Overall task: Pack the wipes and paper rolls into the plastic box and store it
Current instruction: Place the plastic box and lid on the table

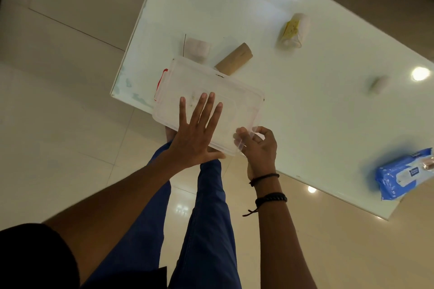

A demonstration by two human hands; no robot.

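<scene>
The clear plastic box [211, 91] with its lid on lies at the near corner of the glossy white table [305, 58], partly over the edge. The left hand [195, 134] rests flat on the lid, fingers spread, gripping nothing. The right hand [258, 148] pinches the near corner of the lid. Just behind the box lie a brown cardboard roll [234, 58] and a white paper roll [196, 48]. A yellow-labelled roll [293, 29] and a small white roll [379, 84] lie farther away. The blue wipes pack [404, 173] sits at the table's right edge.
</scene>
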